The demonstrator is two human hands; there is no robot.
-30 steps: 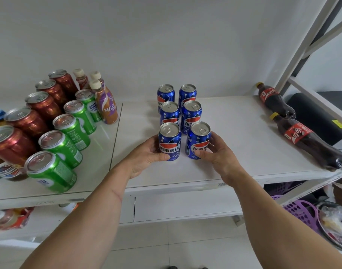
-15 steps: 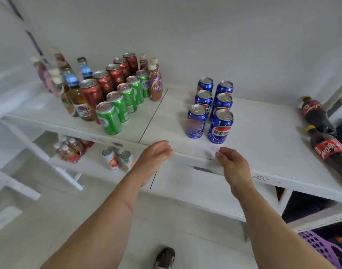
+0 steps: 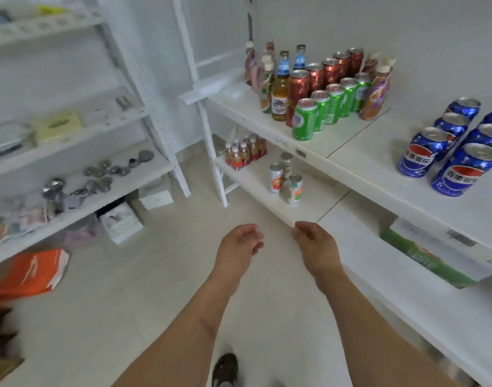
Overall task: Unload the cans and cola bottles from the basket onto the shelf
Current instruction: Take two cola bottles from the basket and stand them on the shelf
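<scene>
Several blue Pepsi cans (image 3: 446, 152) stand in two rows on the white shelf (image 3: 359, 152) at the right. Further back on the same shelf stand a row of green cans (image 3: 304, 120), a row of red cans (image 3: 299, 88) and a few bottles (image 3: 279, 88). My left hand (image 3: 239, 244) and my right hand (image 3: 313, 241) hang below and in front of the shelf, over the floor, both empty with fingers loosely curled. The basket and the cola bottles are out of view.
A lower shelf holds three tall cans (image 3: 288, 180) and a pack of small bottles (image 3: 244, 152). A second white rack (image 3: 79, 152) with small metal items stands at left. An orange bag (image 3: 32, 272) and white boxes (image 3: 121, 222) lie on the tiled floor.
Both hands let go of the front two Pepsi cans and dropped away below the shelf. The view swung left, so the cola bottles and basket left the frame.
</scene>
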